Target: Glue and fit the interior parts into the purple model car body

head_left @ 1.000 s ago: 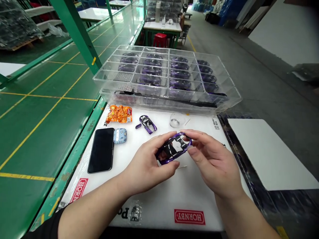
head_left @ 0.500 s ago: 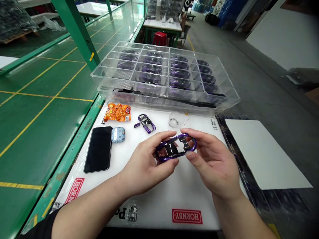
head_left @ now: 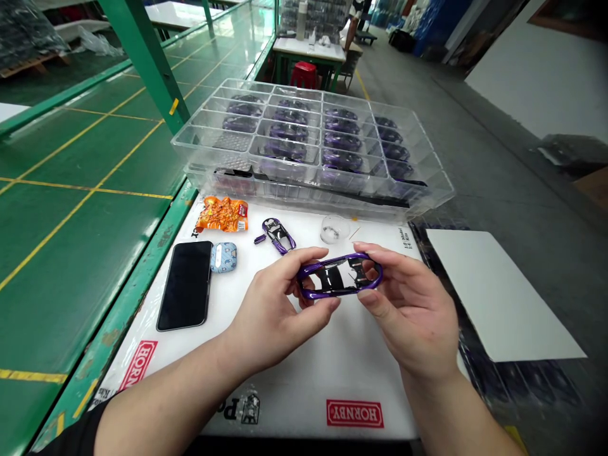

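Above the white table covering, a purple and black toy car body shell [head_left: 332,277] is held between both hands, its hollow inside facing me. My left hand [head_left: 280,307] pinches the left end with thumb below and fingers above. At the right end, my right hand [head_left: 411,297] grips the rim between thumb and fingertips. A second purple car shell [head_left: 279,235] lies on the table beyond my left hand, with a small purple piece [head_left: 259,239] beside it. Past the held shell sits a small clear round dish [head_left: 334,229] with tiny bits in it.
A clear compartment tray [head_left: 320,171] with several purple car shells spans the table's far side. Left lie an orange snack packet [head_left: 222,214], a black phone [head_left: 185,285] and a blue patterned case [head_left: 223,257]. A white board [head_left: 503,294] rests at right over more trays.
The held shell has turned to lie more level, and its open inside faces me more fully. Both hands keep their grip, with the right hand slightly farther right.
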A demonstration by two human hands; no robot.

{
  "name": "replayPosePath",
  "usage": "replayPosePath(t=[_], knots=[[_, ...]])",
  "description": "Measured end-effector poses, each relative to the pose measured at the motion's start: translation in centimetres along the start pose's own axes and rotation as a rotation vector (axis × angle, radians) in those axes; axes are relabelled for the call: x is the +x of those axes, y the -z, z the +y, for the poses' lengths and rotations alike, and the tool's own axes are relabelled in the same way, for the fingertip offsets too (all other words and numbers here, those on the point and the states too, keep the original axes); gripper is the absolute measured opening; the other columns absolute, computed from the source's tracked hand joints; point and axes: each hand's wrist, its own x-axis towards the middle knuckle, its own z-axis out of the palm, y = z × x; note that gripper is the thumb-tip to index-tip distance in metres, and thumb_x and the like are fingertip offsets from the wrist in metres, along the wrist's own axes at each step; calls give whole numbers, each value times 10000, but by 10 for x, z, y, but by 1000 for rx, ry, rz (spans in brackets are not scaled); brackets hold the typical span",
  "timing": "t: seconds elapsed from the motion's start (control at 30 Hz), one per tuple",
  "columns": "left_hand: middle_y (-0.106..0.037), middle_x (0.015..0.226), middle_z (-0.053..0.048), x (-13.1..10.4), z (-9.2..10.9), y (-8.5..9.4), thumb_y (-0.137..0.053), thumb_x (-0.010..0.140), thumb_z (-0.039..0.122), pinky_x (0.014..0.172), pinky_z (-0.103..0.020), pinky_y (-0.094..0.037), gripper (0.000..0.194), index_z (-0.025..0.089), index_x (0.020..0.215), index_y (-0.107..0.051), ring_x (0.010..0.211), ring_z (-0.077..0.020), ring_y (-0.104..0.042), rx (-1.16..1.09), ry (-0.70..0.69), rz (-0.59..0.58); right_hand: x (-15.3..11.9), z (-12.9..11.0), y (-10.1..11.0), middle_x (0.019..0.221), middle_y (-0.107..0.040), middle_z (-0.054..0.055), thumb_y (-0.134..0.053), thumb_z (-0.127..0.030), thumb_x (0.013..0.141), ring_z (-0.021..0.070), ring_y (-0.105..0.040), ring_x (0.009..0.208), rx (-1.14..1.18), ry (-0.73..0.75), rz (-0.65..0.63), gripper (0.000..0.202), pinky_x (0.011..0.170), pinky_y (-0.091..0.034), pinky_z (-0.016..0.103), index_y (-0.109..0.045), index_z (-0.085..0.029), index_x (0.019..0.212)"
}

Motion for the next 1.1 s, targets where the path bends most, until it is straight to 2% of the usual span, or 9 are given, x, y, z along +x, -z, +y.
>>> replayPosePath(t=[0.3, 0.47, 0.57, 0.7, 0.83, 0.97, 1.1], knots=[[-851, 1212, -92, -1, 4, 0, -921, 959, 271, 785, -308, -657, 548, 184, 1477, -765, 864, -176, -761, 15, -17, 20, 0, 3, 2, 1558, -840, 53, -979, -217, 1011, 244, -817, 1415, 4, 6, -7, 490, 1163, -711, 392, -847, -374, 1456], [-847, 1208, -88, -2, 5, 0, -929, 972, 288, 783, -299, -651, 527, 191, 1466, -772, 878, -179, -765, -6, -11, 14, -1, 1, 3, 1572, -824, 86, -960, -275, 1035, 292, -800, 1456, -43, 14, -20, 473, 1177, -725, 468, -820, -360, 1480], [-849, 1247, -98, -2, 5, 0, -933, 972, 297, 783, -292, -649, 500, 194, 1437, -782, 906, -187, -778, -28, -7, 4, -1, -2, 1, 1605, -792, 86, -989, -289, 1007, 308, -760, 1516, -53, 9, -54, 574, 1217, -711, 489, -784, -382, 1535], [-854, 1262, -108, -1, 3, 0, -944, 966, 285, 810, -296, -662, 500, 187, 1432, -791, 928, -193, -785, -48, -12, -30, -1, -4, 0, 1587, -762, 63, -1029, -260, 961, 263, -780, 1419, -67, -34, -71, 663, 1182, -710, 407, -787, -416, 1558], [-861, 1249, -113, -1, 0, 1, -937, 982, 270, 830, -305, -669, 464, 190, 1419, -801, 988, -219, -807, -72, -22, -57, -2, -3, 1, 1596, -774, 53, -1003, -266, 993, 256, -772, 1408, -61, -63, -109, 693, 1218, -684, 428, -760, -443, 1618], [-855, 1211, -103, -1, 1, 1, -959, 983, 292, 826, -302, -662, 451, 198, 1398, -811, 1010, -229, -811, -131, 2, -88, -5, -3, 5, 1702, -739, 50, -984, -321, 1021, 243, -790, 1288, -82, -58, -150, 771, 1095, -709, 409, -683, -467, 1715], [-861, 1202, -108, -2, 5, 1, -979, 985, 311, 839, -306, -655, 481, 197, 1416, -798, 1040, -240, -820, -214, 67, -140, -4, -6, 7, 1739, -714, 52, -960, -332, 1040, 273, -796, 1314, -80, -58, -187, 697, 1108, -705, 447, -712, -454, 1681]])
